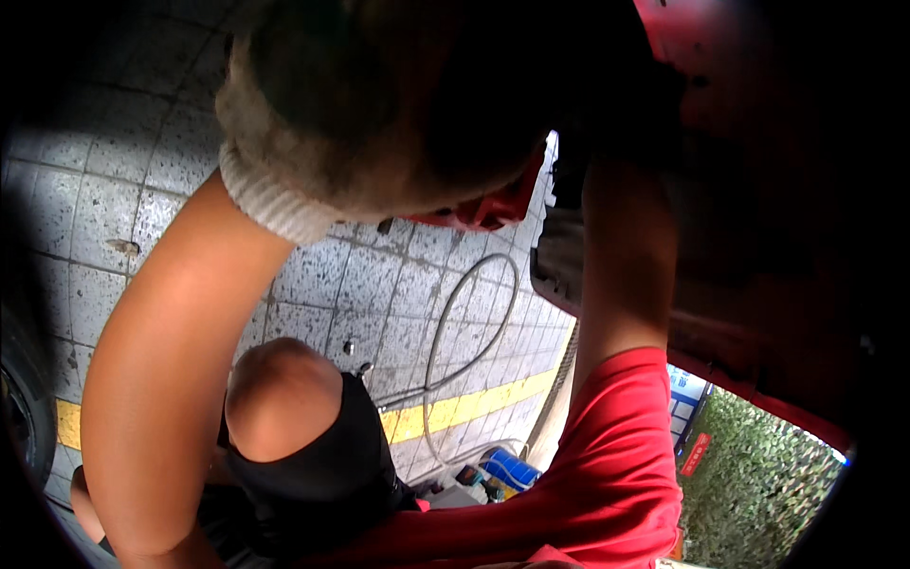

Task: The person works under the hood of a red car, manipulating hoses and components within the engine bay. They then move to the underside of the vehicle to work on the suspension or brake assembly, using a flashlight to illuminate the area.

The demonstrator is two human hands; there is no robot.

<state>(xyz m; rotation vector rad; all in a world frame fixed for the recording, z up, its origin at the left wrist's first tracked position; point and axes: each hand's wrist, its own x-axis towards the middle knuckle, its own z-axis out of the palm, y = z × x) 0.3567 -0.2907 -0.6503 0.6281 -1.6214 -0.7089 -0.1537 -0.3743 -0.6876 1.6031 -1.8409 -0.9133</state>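
Overhead, the red body panel [758, 123] closed off the whole upper right, and the right arm went straight up into the dark gap beneath it, where the hand was hidden. The gloved left hand [379, 104] filled the top centre, close under the same red part. Below, the paved floor [104, 209] lay open to the left. A grey hose [474, 322] looped across it near the yellow line [474, 406], with a blue container [512, 469] just beside.
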